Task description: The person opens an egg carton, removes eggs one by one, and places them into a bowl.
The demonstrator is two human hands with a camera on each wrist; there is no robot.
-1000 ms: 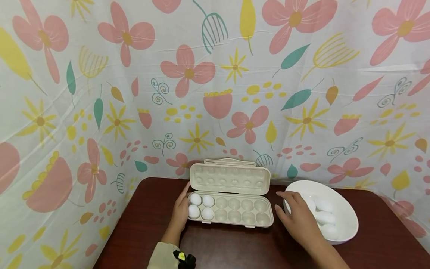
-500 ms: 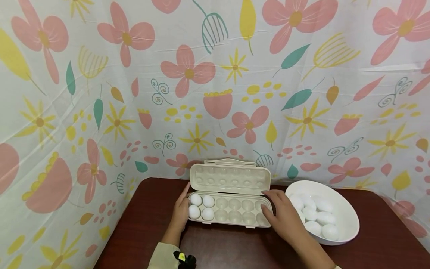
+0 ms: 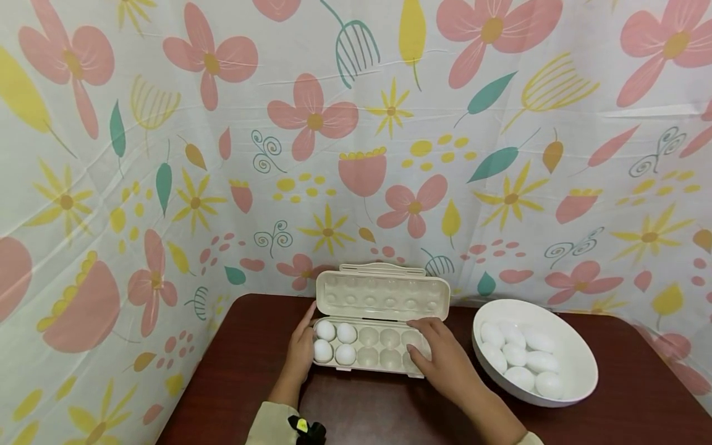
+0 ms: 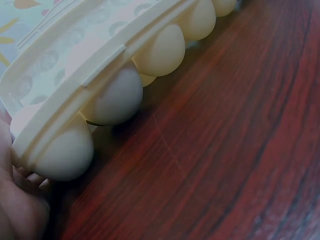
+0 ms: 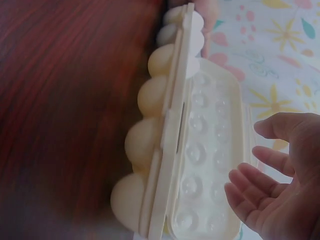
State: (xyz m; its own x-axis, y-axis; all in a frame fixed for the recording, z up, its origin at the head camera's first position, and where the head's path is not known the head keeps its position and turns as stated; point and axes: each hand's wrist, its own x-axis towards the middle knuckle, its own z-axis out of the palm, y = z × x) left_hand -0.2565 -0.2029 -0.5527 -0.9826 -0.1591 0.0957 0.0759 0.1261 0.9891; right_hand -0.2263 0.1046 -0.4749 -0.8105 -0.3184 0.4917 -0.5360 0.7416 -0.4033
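Observation:
A cream plastic egg carton (image 3: 384, 360) lies with its lid (image 3: 384, 296) raised at the back. Several white eggs (image 3: 345, 333) fill its left end; the visible cups to their right hold none. My left hand (image 3: 300, 352) holds the carton's left end, and in the left wrist view some fingers (image 4: 34, 179) curl beneath it. Over the carton's right end is my right hand (image 3: 447, 361), which hides some cups. Its fingers are loosely bent and spread in the right wrist view, with no egg visible in the hand (image 5: 280, 185).
A white oval bowl (image 3: 583, 364) with several white eggs (image 3: 515, 355) stands right of the carton on the dark red wooden table (image 3: 356, 408). A flower-printed cloth (image 3: 356, 136) hangs directly behind the table.
My right hand has moved left from the bowl's edge to above the carton's right end, uncovering the eggs in the bowl. My left hand stays at the carton's left end.

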